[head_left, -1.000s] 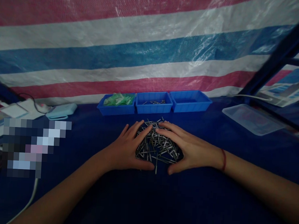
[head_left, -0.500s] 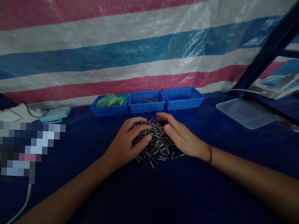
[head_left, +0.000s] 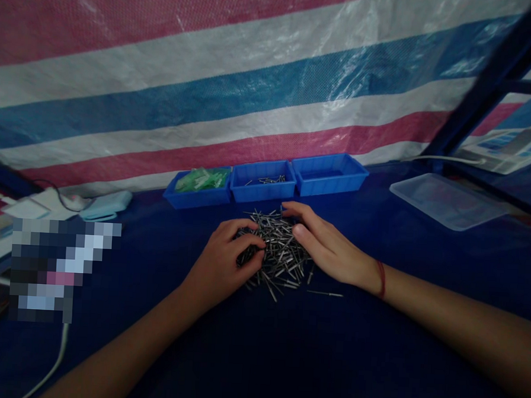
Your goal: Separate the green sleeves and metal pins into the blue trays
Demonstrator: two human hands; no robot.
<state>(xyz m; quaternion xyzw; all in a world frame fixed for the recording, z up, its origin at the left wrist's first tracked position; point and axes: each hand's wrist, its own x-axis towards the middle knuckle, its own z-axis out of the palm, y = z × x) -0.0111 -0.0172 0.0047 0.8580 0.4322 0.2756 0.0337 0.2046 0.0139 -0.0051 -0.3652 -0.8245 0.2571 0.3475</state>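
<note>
A heap of thin metal rivets point(head_left: 283, 250) lies on the dark blue tabletop point(head_left: 257, 353). My left hand point(head_left: 231, 253) rests against the heap's left side, fingers curled and apart over the pieces, with nothing clearly held. On the right side, my right hand point(head_left: 323, 240) has its fingers spread and touches the heap's edge; a red cord circles that wrist. One loose rivet point(head_left: 327, 294) lies apart, below my right hand. Some pieces are hidden under the fingers.
Behind the heap stand three blue bins: the left point(head_left: 198, 198) with green bags, the middle point(head_left: 263, 192) with a few rivets, the right point(head_left: 331, 184). A clear plastic lid point(head_left: 446, 202) lies right. Light blue item point(head_left: 107, 204) and white cable point(head_left: 59, 354) are left.
My left fingers have curled in a little more. My right hand has shifted slightly, and the loose rivet now lies farther from the heap. The view has moved slightly.
</note>
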